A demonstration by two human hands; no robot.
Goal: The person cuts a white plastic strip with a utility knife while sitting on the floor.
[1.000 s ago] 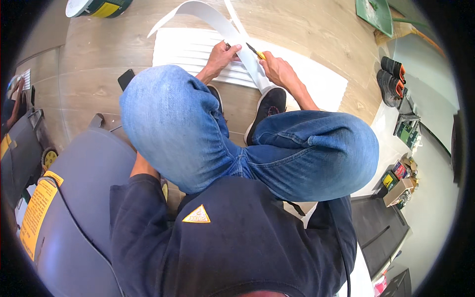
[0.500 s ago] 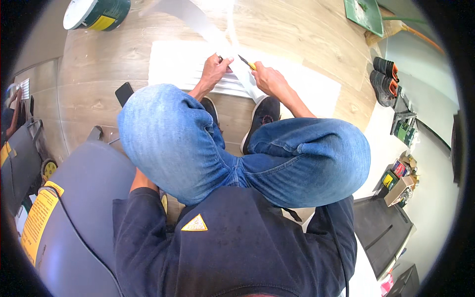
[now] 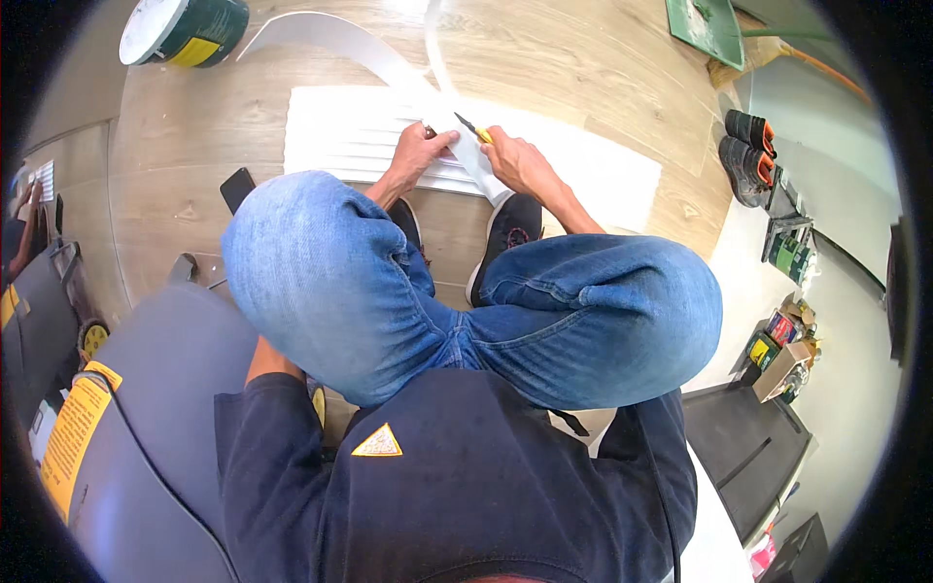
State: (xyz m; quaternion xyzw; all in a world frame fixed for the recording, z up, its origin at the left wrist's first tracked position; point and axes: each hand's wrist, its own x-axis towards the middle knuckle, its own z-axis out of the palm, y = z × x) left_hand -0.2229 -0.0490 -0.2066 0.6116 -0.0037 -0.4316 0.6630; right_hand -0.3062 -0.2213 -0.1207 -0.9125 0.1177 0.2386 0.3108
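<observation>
A long, flexible white strip (image 3: pixel 384 60) curves over the floor and runs down between my hands toward my shoes. My left hand (image 3: pixel 416 155) grips it, thumb on top; a small dark thing pokes out by its fingers, too hidden to name. In my right hand (image 3: pixel 520 160) is a yellow-handled utility knife (image 3: pixel 475 127), its dark tip pointing up and left over the strip. A narrower white strip (image 3: pixel 436 49) stretches away from the same spot. Beneath both hands lies a white ribbed panel (image 3: pixel 335 126).
A green bucket (image 3: pixel 209 34) with a white lid stands at the far left. My phone-like black slab (image 3: pixel 236 189) lies by my left knee. At the far right are a green dustpan (image 3: pixel 714 37), a broom (image 3: pixel 743 66) and dark shoes (image 3: pixel 743 170). A grey machine housing (image 3: pixel 165 418) is close on my left.
The wide strip's far end, blurred before, now lies curled further to the left. The narrow strip has shifted left. Both hands keep their grips, with the knife a little nearer the left hand.
</observation>
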